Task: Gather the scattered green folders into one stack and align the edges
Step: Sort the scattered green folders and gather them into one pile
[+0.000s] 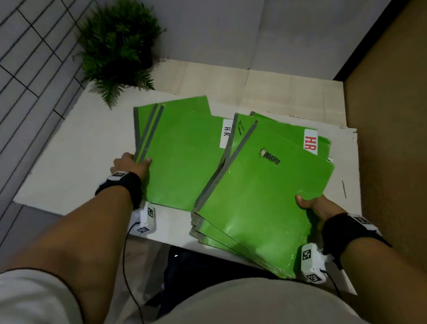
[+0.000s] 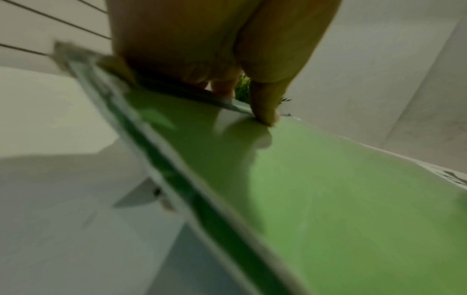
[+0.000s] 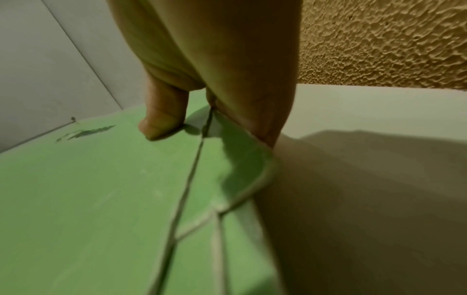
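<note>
Two fanned piles of green folders with grey spines lie on a white table (image 1: 63, 166). The left pile (image 1: 180, 157) carries a white "H.R" label. My left hand (image 1: 134, 162) pinches its grey spine edge, thumb on top (image 2: 265, 111), and the pile (image 2: 328, 199) tilts up off the table. The right pile (image 1: 262, 203) holds several folders, and its near corner overhangs the table's front edge. My right hand (image 1: 313, 203) grips that pile's right edge, thumb (image 3: 161, 123) pressed on the top cover (image 3: 88, 189), fingers hidden underneath. A folder with a red "HR" label (image 1: 311, 143) sits lower in the right pile.
A green potted fern (image 1: 119, 46) stands at the table's back left corner. A brown textured wall (image 1: 399, 124) runs close along the right side. Grey walls close the back. Tiled floor (image 1: 19, 72) lies to the left.
</note>
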